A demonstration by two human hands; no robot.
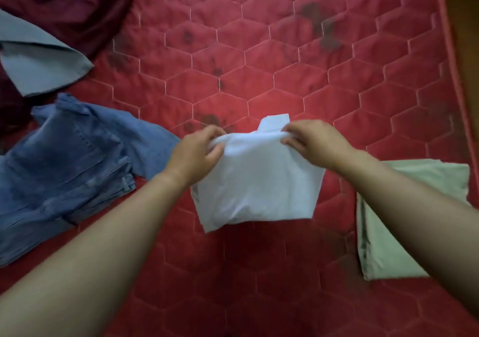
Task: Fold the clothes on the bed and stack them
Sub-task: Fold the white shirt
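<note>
- Head view: my left hand [201, 147] and right hand [309, 142] pinch the white shirt [259, 181] by its far edge.
- Folded green garment [414, 207] lies to the right of my right hand.

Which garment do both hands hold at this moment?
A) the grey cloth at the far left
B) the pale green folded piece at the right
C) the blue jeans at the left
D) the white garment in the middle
D: the left hand and the right hand each pinch the top edge of the white garment; neither hand is on the jeans, the pale green piece or the grey cloth.
</note>
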